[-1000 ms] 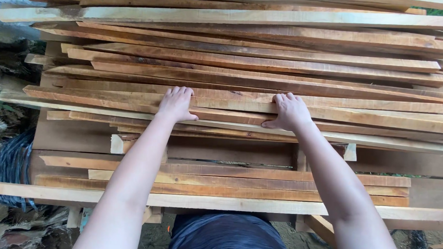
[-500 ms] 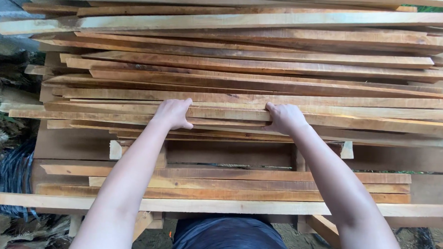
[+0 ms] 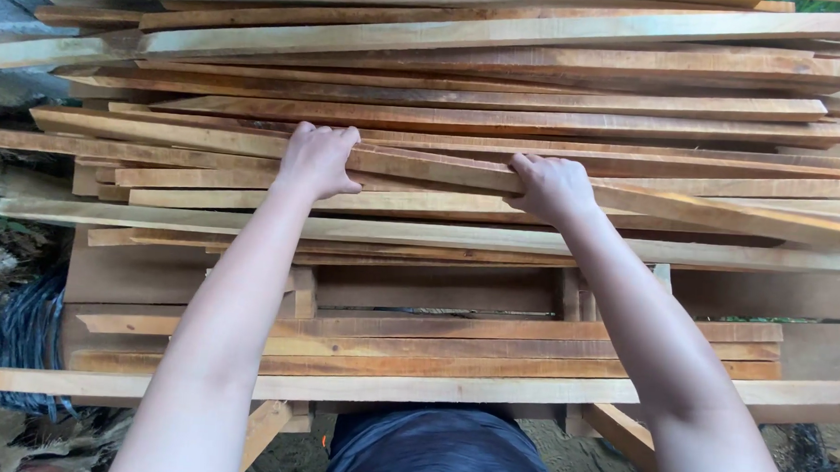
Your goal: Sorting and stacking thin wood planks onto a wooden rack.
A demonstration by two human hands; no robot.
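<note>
Fingers of the left hand and right hand are clamped, seemingly, on one tilted plank, which could slide and topple the loose stack.

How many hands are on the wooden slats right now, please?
2. The left hand grips the tilted slat near the pile's middle; the right hand grips the same slat further right. None seem hidden.
</note>
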